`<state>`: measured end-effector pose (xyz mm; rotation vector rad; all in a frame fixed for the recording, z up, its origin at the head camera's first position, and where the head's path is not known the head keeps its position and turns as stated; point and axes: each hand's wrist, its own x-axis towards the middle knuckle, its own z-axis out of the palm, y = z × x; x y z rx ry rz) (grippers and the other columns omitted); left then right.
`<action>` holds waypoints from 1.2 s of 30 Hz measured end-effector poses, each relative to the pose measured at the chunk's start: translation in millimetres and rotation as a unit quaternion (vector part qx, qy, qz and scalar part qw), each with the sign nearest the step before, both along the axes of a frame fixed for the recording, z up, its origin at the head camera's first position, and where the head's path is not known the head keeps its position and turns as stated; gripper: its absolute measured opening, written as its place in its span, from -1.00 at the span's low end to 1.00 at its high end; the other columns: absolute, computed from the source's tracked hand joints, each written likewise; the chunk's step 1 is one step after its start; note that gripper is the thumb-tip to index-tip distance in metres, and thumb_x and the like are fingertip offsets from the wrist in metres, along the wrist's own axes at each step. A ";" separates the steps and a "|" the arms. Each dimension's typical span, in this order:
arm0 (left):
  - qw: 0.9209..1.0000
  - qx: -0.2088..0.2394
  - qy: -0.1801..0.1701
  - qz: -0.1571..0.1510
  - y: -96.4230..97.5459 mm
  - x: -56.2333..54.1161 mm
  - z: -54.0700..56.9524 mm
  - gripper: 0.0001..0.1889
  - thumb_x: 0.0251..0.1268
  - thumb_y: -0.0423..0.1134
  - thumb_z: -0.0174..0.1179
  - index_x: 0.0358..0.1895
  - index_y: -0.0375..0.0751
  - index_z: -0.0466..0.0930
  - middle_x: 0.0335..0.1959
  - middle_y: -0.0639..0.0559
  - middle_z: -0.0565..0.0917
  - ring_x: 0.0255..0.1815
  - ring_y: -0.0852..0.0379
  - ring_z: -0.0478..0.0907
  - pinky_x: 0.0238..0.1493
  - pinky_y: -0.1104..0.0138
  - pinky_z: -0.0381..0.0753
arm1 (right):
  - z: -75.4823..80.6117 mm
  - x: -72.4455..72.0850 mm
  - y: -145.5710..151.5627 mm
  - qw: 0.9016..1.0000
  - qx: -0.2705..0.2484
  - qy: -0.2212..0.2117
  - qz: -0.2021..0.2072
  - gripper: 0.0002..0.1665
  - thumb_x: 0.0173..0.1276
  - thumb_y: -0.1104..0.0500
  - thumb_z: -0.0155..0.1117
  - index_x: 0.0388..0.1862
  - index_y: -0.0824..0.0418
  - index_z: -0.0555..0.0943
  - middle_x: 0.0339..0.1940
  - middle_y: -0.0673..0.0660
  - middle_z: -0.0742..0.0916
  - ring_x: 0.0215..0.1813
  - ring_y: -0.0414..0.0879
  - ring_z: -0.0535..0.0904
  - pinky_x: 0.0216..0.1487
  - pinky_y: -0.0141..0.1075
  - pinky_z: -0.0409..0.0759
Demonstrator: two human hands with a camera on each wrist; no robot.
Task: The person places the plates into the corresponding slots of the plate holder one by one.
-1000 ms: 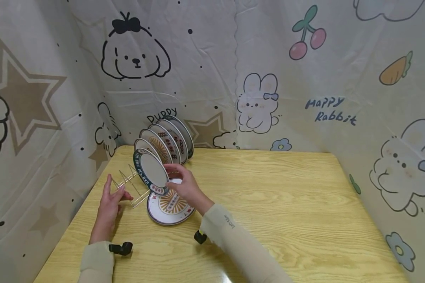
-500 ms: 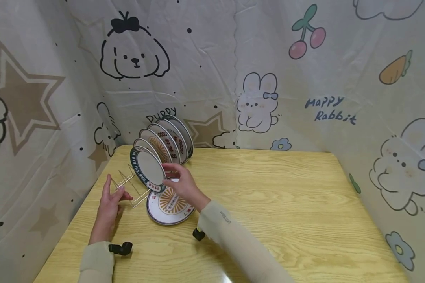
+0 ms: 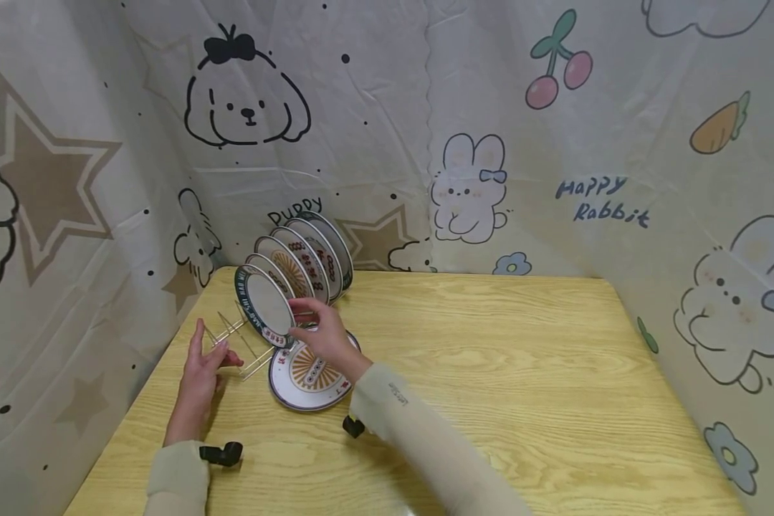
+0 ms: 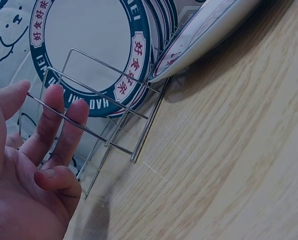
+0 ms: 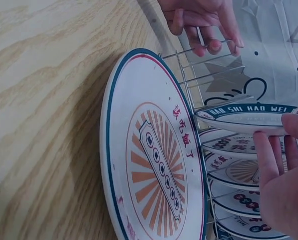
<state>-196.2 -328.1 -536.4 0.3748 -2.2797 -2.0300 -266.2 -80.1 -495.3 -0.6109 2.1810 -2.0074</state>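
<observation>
My right hand (image 3: 325, 334) pinches a small plate (image 3: 266, 307) with a dark green lettered rim by its right edge, thumb on its front and fingers behind. The plate leans in the front of a row of plates (image 3: 299, 258) standing in a wire dish rack (image 3: 253, 358). My left hand (image 3: 201, 365) holds the near left end of the rack, with fingers (image 4: 71, 122) curled at its wire. Below the right hand, a larger white plate (image 3: 303, 390) with an orange sunburst lies by the rack; in the right wrist view its printed face (image 5: 149, 100) shows plainly.
The wooden table (image 3: 503, 373) extends to the right of the rack. A printed curtain (image 3: 387, 107) hangs behind and along both sides, close to the plates at the back. Black wrist cameras (image 3: 222, 454) sit on both sleeves.
The right hand has carried the green-rimmed plate slightly left and back, bringing more of the plate behind it and the sunburst plate into view. The left hand stays in place.
</observation>
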 end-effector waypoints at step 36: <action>0.999 -0.008 -0.032 0.006 -0.5 -1.0 3.1 -0.18 0.65 0.16 -0.07 0.65 0.51 -0.47 -0.29 0.29 0.74 -0.19 0.39 0.63 -0.34 0.29 0.28 | -0.1 5.5 -2.9 1.000 -0.007 -0.004 -0.018 -0.58 0.44 0.32 0.36 0.26 0.23 0.64 0.10 0.17 0.75 0.12 0.07 0.68 0.07 -0.38 0.63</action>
